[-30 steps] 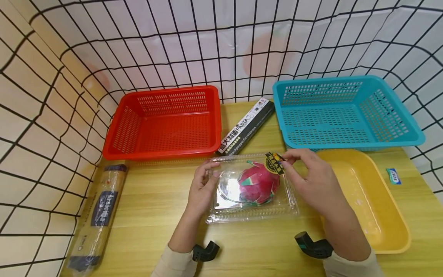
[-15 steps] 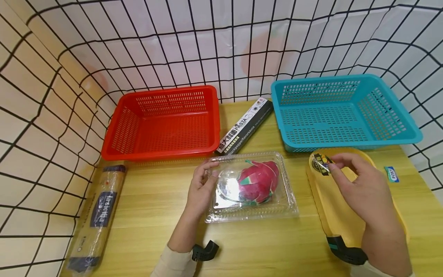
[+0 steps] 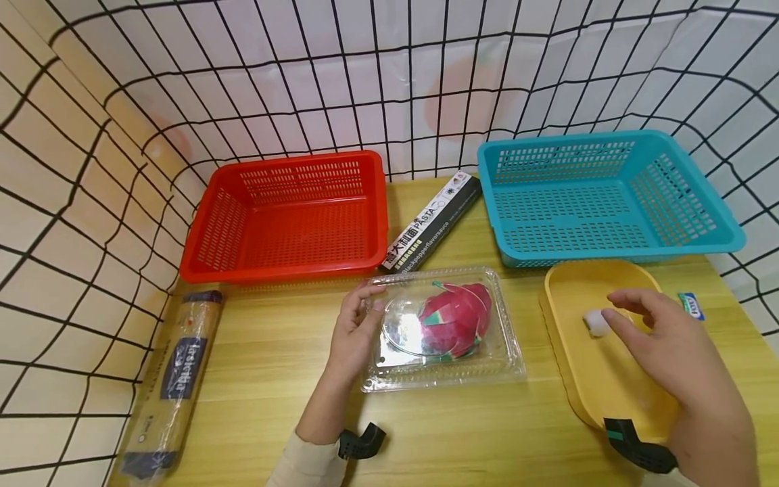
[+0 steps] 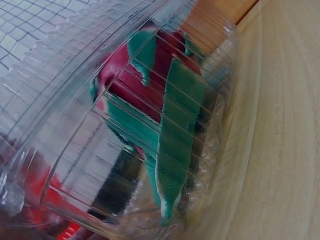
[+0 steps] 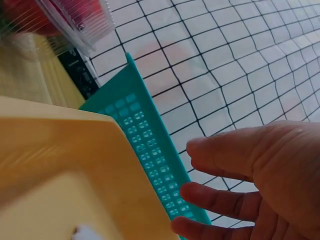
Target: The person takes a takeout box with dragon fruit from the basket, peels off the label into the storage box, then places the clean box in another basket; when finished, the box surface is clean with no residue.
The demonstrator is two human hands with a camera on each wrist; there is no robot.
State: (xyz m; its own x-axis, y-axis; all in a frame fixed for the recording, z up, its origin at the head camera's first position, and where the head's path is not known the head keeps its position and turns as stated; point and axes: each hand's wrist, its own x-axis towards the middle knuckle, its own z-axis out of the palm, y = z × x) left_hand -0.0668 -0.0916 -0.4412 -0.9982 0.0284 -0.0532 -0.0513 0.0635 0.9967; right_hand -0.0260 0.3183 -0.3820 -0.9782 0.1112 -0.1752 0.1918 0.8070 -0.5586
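Right hand [image 3: 666, 341] (fingers [image 5: 222, 200] apart) over tray [image 3: 587, 375]

the dragon fruit [image 3: 456, 318] is magenta and green, the tray [image 3: 611, 385] yellow, the wire mesh [image 3: 410, 99] a black grid

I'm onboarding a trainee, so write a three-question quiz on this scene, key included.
1. True or false: the dragon fruit lies inside the clear container.
2. Which hand is over the yellow tray, and what does the other hand hold?
3. What lies between the red basket and the blue basket? A: the yellow tray. B: the pasta box. C: the small blue-and-green packet.

Key
1. True.
2. The right hand; the left hand holds the clear container.
3. B.
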